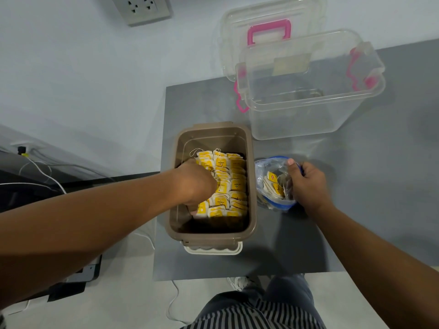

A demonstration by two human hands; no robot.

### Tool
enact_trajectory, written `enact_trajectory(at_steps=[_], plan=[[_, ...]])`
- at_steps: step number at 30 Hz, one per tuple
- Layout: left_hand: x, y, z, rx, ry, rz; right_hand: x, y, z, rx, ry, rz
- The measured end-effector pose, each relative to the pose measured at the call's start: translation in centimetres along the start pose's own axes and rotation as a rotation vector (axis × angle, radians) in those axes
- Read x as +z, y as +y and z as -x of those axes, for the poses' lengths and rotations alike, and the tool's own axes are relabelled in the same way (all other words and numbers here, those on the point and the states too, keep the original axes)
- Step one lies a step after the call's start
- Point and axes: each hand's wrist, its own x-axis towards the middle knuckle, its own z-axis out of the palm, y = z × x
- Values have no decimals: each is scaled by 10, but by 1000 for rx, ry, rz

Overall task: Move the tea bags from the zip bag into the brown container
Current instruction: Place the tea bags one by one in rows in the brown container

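Gripping tea bags (228, 181) with curled left hand (197, 184) inside brown container (213, 129), frame centre. Clutching zip bag (273, 184) rim with right hand (306, 184), centre right; a few inside. Judging them light, soft, crushable, strings tangling: pinching stacked bodies, not tags.

**Worktop (356, 217): grey, flat surface, three items resting on it.**
Brown container (211, 129) at centre-left; zip bag (267, 167) just beside it on the right; clear storage box (308, 115) behind both, uncovered.
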Motion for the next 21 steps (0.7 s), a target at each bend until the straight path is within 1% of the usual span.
enact_trajectory(at_steps=[6, 9, 14, 21], plan=[[5, 3, -1, 34, -13, 33, 1, 2, 0, -7, 13, 15], [7, 7, -1, 28, -39, 52, 1, 3, -1, -12, 14, 21], [3, 12, 3, 25, -33, 70, 1, 2, -1, -15, 11, 27], [2, 3, 4, -55, 80, 62, 1, 4, -2, -9, 10, 3]])
